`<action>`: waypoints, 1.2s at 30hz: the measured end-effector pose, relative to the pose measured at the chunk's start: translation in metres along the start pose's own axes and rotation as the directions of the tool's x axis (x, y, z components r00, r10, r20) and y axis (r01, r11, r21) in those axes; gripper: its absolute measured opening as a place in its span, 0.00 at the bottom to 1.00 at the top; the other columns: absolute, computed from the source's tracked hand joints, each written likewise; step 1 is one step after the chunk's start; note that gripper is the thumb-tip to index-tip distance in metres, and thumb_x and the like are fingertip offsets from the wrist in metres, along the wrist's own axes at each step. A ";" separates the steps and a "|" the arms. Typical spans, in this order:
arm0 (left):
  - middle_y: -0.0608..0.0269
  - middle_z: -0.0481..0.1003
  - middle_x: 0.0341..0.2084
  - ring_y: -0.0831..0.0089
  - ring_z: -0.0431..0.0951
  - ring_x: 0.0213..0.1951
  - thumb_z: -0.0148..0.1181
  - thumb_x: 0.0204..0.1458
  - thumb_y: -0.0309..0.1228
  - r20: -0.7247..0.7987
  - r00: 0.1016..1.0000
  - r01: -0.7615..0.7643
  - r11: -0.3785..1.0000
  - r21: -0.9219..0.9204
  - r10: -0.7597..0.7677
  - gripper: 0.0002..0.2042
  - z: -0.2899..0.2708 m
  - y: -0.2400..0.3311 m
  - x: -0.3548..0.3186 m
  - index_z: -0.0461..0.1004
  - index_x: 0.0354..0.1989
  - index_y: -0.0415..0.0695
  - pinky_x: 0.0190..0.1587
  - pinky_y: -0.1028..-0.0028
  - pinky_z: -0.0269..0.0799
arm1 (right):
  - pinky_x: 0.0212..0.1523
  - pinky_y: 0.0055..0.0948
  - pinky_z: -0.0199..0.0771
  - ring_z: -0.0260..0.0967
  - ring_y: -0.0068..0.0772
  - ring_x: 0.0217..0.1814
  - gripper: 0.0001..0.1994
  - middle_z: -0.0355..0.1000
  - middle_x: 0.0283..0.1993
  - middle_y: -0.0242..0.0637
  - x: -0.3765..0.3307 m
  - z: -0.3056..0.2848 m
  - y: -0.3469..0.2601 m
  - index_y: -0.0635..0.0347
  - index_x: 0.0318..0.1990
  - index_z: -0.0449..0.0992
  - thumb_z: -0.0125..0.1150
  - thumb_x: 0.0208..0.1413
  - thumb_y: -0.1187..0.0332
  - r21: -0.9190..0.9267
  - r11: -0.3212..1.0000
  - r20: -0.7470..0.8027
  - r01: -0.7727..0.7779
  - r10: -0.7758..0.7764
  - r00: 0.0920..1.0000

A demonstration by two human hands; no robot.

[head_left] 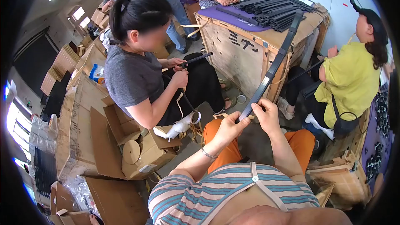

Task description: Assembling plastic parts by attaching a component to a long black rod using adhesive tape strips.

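A long, flat black strip with several darker raised bands slants up and away from me to the right. My left hand is closed around its near end, thumb lying along it. My right hand pinches the same strip just beside the left, thumb and fingers at its edge. The strip's lowest end is hidden in my fingers. Its far tip reaches in front of a wooden crate, on whose top a pile of similar black strips lies over a purple mat.
A person in grey sits close on my left, hands on another black strip. A person in yellow-green sits to the right. Open cardboard boxes stand at lower left. A roll of tape lies on the floor. Others stand behind the crate.
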State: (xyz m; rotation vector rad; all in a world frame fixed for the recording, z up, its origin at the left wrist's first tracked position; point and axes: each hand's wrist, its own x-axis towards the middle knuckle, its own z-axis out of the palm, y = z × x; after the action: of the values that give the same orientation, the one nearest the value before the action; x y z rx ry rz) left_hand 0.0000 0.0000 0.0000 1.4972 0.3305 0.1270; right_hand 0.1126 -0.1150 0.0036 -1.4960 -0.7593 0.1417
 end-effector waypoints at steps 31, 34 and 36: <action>0.64 0.61 0.09 0.81 0.55 0.05 0.41 0.59 0.41 0.359 0.882 0.065 0.675 -0.735 0.306 0.16 -0.012 0.015 -0.026 0.63 0.35 0.38 0.06 0.82 0.49 | 0.23 0.20 0.54 0.54 0.18 0.21 0.10 0.61 0.19 0.31 -0.027 -0.035 -0.048 0.66 0.22 0.69 0.60 0.50 0.71 -0.051 0.987 0.064 0.150 -0.147 0.987; 0.65 0.59 0.07 0.80 0.56 0.04 0.38 0.60 0.42 0.507 0.786 0.316 0.476 -0.821 0.353 0.16 -0.013 0.017 -0.025 0.59 0.33 0.38 0.05 0.82 0.51 | 0.23 0.20 0.55 0.54 0.18 0.22 0.11 0.61 0.19 0.31 -0.026 -0.037 -0.047 0.66 0.22 0.69 0.60 0.50 0.70 -0.038 0.986 0.065 0.160 -0.157 0.985; 0.65 0.60 0.07 0.80 0.59 0.04 0.35 0.60 0.42 0.584 0.669 0.531 0.254 -0.808 0.460 0.16 -0.009 0.017 -0.026 0.55 0.30 0.40 0.05 0.84 0.53 | 0.24 0.20 0.56 0.55 0.18 0.22 0.11 0.61 0.19 0.31 -0.025 -0.035 -0.048 0.66 0.22 0.69 0.60 0.50 0.70 0.013 0.984 0.083 0.178 -0.178 0.980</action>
State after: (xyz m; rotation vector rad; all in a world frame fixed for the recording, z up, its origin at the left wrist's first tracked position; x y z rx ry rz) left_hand -0.0256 0.0020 0.0197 0.0837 -0.4197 -0.3310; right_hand 0.0946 -0.1635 0.0427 -1.4160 -0.9558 0.0718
